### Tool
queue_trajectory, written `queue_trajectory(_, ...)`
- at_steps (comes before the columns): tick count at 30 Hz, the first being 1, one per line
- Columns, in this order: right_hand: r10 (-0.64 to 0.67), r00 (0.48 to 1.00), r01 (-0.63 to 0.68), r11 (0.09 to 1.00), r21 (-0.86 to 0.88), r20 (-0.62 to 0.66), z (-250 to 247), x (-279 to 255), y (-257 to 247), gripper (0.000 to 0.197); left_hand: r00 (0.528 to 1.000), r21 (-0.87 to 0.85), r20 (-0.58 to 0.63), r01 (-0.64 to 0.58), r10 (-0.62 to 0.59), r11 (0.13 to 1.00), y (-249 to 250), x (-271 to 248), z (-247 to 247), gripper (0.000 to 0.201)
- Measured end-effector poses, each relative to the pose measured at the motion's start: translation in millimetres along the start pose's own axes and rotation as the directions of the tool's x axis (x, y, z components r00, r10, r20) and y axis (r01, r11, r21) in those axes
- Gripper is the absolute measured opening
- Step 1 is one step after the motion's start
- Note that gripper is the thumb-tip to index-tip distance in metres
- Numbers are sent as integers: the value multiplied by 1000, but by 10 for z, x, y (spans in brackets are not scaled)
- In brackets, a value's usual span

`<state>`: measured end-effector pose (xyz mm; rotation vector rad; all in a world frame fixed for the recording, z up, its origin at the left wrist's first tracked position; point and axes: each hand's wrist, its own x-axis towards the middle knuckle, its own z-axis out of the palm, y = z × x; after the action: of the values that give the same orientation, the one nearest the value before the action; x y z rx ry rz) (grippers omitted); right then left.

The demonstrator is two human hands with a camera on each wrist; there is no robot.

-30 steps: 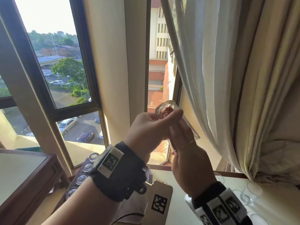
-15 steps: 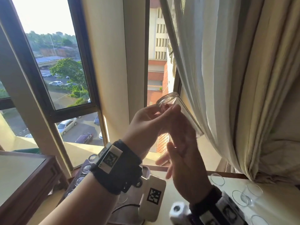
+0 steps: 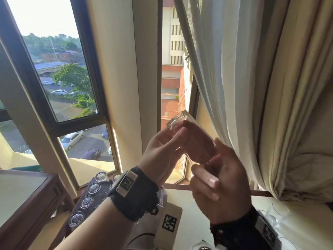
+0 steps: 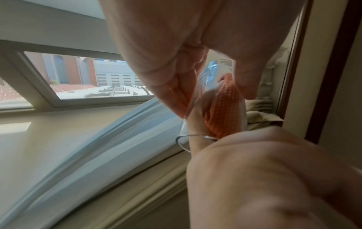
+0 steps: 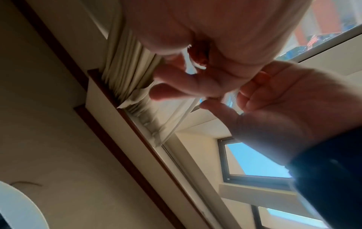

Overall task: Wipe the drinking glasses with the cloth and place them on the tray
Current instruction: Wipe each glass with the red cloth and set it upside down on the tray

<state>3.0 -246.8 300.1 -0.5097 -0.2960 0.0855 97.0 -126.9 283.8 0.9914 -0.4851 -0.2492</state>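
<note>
Lowered since 0.5 s ago, glass [image 3: 191, 139] gripped by my left hand [image 3: 162, 152], right hand [image 3: 221, 184] pushing cloth [image 4: 223, 108] inside; next, tray.

One glass [image 3: 189, 139] was up in the air, one orange cloth [image 4: 223, 108] stuffed inside it, and two hands on the job: a left hand [image 3: 158, 156] and a right hand [image 3: 221, 184]. Down on the dark tray [image 3: 84, 213] by the window I counted at least six upturned glasses [image 3: 87, 201], though the forearm hid part of that spread, so there may have been more. Two wrist bands [image 3: 133, 193], one per arm. Off to the right, the table [image 3: 306, 230] was too washed out to count anything.
</note>
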Motion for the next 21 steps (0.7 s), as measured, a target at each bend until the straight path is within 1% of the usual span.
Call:
queue_trajectory(1, -40, 995, 32, 996, -84, -96, -16, 16, -2, 46, 1000, 32, 10, 6, -6, 999, 14, 9, -11, 69)
queue_trajectory(2, -111, 979, 67, 968, -244, -174, -29, 31, -11, 44, 999, 70, 24, 23, -24, 997, 33, 7, -18, 69)
queue_trajectory(3, -210, 956, 98, 886, -453, -204, -29, 35, -21, 40, 998, 122, 36, 44, -49, 992, 46, -6, -23, 70)
queue_trajectory(4, -323, 930, 128, 732, -669, -176, -50, 39, -25, 33, 996, 189, 40, 65, -74, 980, 56, -29, -21, 69)
queue_trajectory(5, -428, 899, 158, 512, -844, -91, -74, 37, -27, 27, 995, 256, 35, 84, -96, 963, 74, -60, 1, 66)
queue_trajectory(6, -509, 860, 188, 255, -948, 34, -124, 45, -31, 24, 994, 308, 29, 94, -108, 947, 95, -92, 29, 61)
queue_trajectory(7, -547, 816, 226, 6, -974, 186, -188, 58, -36, 27, 993, 342, 30, 97, -114, 935, 131, -121, 71, 56)
queue_trajectory(8, -539, 775, 264, -201, -943, 332, -247, 73, -40, 33, 993, 363, 30, 93, -111, 927, 195, -147, 128, 54)
queue_trajectory(9, -498, 745, 287, -363, -886, 445, -295, 81, -39, 40, 993, 374, 28, 92, -111, 923, 281, -169, 201, 54)
queue_trajectory(10, -443, 719, 299, -498, -814, 535, -329, 82, -36, 47, 993, 373, 19, 97, -112, 923, 366, -180, 262, 56)
queue_trajectory(11, -389, 695, 309, -598, -740, 604, -341, 77, -29, 50, 994, 371, 11, 97, -108, 924, 441, -185, 302, 59)
queue_trajectory(12, -351, 680, 318, -651, -690, 644, -320, 68, -18, 52, 996, 376, 8, 80, -89, 923, 503, -182, 331, 60)
queue_trajectory(14, -330, 666, 333, -672, -662, 669, -259, 70, 12, 58, 1000, 410, 18, 14, -23, 912, 555, -157, 346, 57)
queue_trajectory(16, -332, 688, 323, -657, -682, 645, -214, 82, 60, 65, 999, 419, 16, -33, 29, 908, 539, -146, 334, 49)
queue_trajectory(17, -339, 714, 327, -612, -720, 613, -207, 86, 83, 70, 999, 406, 28, -44, 36, 913, 521, -139, 318, 46)
queue_trajectory(18, -353, 763, 343, -489, -802, 542, -189, 82, 102, 75, 998, 386, 50, -47, 30, 921, 497, -132, 299, 41)
queue_trajectory(19, -348, 839, 347, -250, -904, 418, -135, 57, 104, 79, 996, 358, 81, -49, 21, 932, 478, -128, 275, 36)
queue_trajectory(20, -283, 911, 338, 91, -937, 301, -26, 16, 84, 83, 993, 308, 116, -51, 16, 950, 459, -120, 247, 32)
queue_trajectory(21, -191, 948, 315, 431, -846, 255, 87, -25, 45, 84, 989, 235, 146, -43, 8, 971, 439, -118, 217, 31)
